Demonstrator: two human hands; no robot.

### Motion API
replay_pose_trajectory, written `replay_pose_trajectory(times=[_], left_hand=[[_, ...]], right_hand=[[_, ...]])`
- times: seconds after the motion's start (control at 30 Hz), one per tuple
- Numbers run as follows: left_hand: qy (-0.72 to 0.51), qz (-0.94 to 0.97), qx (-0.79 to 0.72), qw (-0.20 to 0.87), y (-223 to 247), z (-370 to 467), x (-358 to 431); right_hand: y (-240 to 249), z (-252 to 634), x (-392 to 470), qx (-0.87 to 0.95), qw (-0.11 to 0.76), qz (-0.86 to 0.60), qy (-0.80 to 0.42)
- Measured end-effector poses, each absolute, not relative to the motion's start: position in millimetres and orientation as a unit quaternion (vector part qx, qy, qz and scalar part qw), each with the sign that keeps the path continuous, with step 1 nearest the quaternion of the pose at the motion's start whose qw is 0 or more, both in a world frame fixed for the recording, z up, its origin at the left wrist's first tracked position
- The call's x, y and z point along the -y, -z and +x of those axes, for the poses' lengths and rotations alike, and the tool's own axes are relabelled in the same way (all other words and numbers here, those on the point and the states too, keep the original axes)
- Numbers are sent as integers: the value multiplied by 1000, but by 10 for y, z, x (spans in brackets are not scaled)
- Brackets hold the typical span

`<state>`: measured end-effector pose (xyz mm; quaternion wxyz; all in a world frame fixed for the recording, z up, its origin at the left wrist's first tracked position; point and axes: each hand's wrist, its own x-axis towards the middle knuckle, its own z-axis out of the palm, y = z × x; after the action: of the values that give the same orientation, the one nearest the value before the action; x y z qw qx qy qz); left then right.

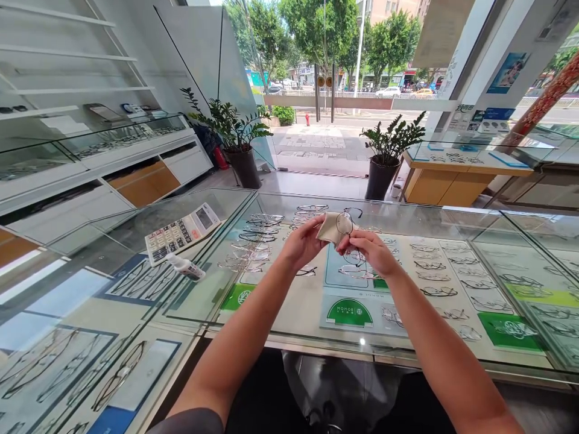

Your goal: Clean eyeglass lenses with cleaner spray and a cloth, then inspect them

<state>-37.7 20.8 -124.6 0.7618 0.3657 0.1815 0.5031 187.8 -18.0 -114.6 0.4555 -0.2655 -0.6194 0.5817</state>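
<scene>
Above the glass display counter, my left hand [304, 242] pinches a beige cleaning cloth [332, 229]. The cloth lies against one lens of a pair of thin dark-framed eyeglasses [353, 258]. My right hand [371, 250] grips the eyeglasses near the middle of the frame, with one lens above its fingers and the other below. One temple of the eyeglasses sticks out at the top right. My left fingertips are partly hidden behind the cloth.
A calculator [183, 234] and a small white bottle [186, 267] rest on the glass counter [289, 337] to the left. Rows of eyeglasses lie under the glass, among green brand cards [349, 312]. Two potted plants [244, 163] stand beyond, before the glass doors.
</scene>
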Motion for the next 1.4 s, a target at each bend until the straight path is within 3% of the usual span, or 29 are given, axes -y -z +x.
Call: replay_pose_trajectory(times=[0.47, 0.8, 1.4], left_hand=[[-531, 430, -194, 704, 1281, -276, -96], [-485, 514, -194, 681, 1303, -163, -16], [-485, 573, -187, 634, 1306, -132, 27]], right_hand=[[1174, 1832, 207, 629, 439, -248, -591], [1186, 1735, 244, 648, 415, -236, -593], [1183, 1732, 244, 587, 413, -196, -668]])
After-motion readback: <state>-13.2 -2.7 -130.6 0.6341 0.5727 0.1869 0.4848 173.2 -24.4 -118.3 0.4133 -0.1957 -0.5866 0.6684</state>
